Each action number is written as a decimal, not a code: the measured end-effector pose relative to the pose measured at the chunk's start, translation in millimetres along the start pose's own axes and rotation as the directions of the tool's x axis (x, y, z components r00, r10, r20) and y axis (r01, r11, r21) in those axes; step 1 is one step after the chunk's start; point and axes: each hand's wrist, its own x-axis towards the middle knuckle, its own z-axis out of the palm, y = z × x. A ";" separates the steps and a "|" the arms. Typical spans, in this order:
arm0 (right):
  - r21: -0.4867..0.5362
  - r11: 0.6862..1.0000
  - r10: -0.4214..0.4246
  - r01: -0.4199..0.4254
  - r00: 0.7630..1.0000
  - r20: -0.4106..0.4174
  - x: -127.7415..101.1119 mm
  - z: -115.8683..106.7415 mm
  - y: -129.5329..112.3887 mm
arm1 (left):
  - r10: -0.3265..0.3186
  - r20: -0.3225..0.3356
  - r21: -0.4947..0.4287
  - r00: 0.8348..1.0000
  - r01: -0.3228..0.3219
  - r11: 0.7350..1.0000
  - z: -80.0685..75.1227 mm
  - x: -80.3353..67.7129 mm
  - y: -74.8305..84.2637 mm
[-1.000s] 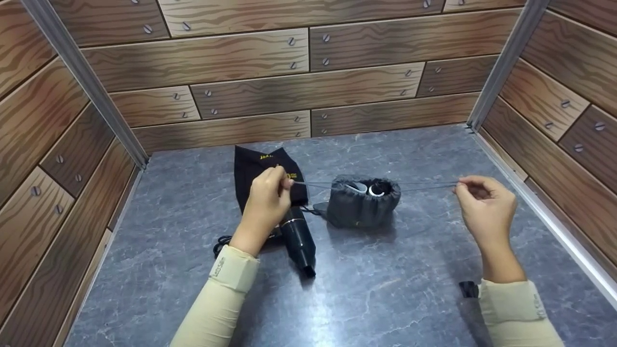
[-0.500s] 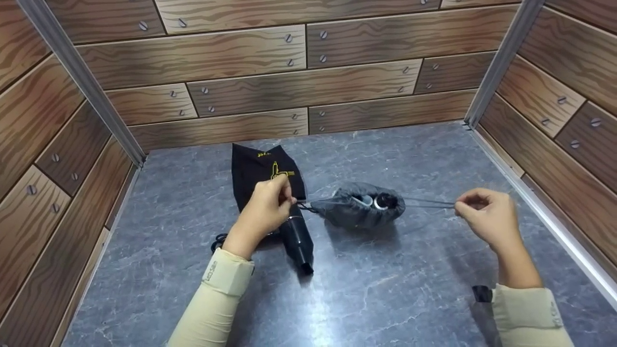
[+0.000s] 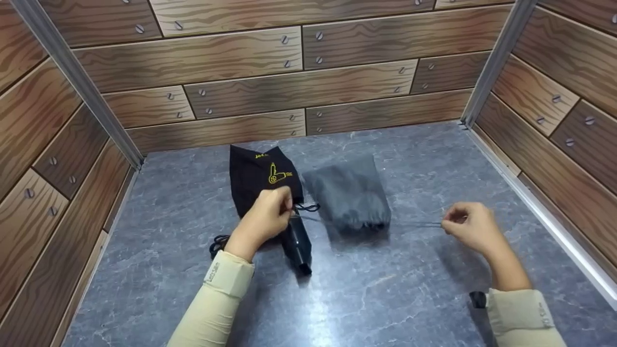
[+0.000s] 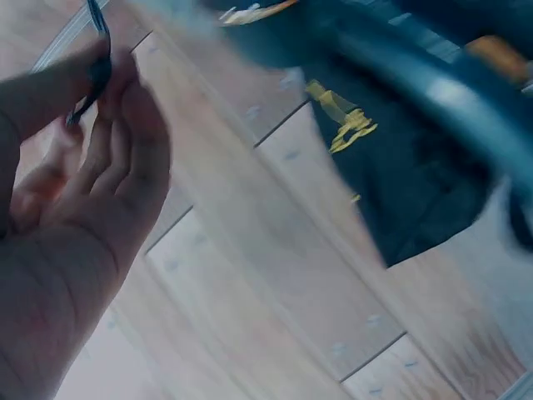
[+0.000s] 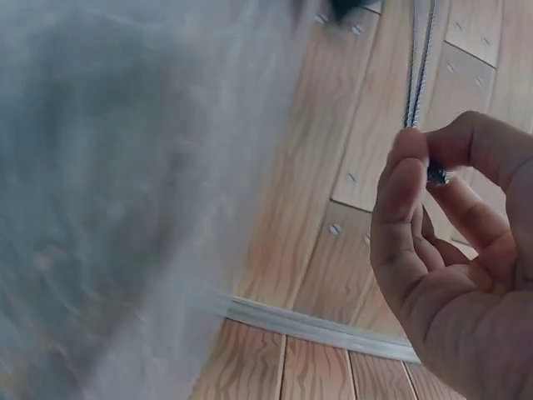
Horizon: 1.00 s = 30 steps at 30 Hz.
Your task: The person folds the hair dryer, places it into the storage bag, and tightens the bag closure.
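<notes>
A grey drawstring pouch (image 3: 351,196) lies on its side on the grey table (image 3: 366,299), its gathered mouth toward me. My left hand (image 3: 270,216) pinches one end of the drawstring (image 4: 98,67) just left of the pouch. Out to the right, my right hand (image 3: 465,225) pinches the other end of the drawstring (image 5: 435,173), and the thin cord (image 3: 414,223) runs taut from the pouch mouth to it. A black hair dryer (image 3: 299,243) lies under my left hand, beside a black cloth bag (image 3: 262,176) with a yellow logo.
Wood-patterned walls with metal corner posts close in the table on three sides. The dryer's black cable (image 3: 218,243) coils left of my left wrist. A small black object (image 3: 478,299) lies by my right sleeve.
The pouch has tipped from upright onto its side, away from me, and its mouth has drawn nearly shut. Both hands have moved lower and toward me while keeping the cord ends.
</notes>
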 end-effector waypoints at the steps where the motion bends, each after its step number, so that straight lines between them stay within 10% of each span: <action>1: -0.018 1.000 -0.006 0.006 1.000 -0.006 0.9 3.6 0.2 | 0.003 -0.001 0.011 1.000 -0.003 1.000 1.9 -1.8 -2.2; 20: -0.290 0.904 -0.239 0.315 0.933 0.270 15.9 70.1 -77.5 | -0.040 0.103 0.080 0.994 0.032 0.996 20.6 0.3 9.3; 27: -0.403 0.712 -0.523 0.574 0.818 0.241 14.5 110.2 -95.7 | -0.057 0.132 0.228 0.990 0.025 0.973 34.4 1.3 18.2; 30: -0.430 0.686 -0.544 0.586 0.807 0.231 16.1 116.5 -97.9 | -0.049 0.137 0.289 0.989 0.008 0.957 41.8 3.1 20.8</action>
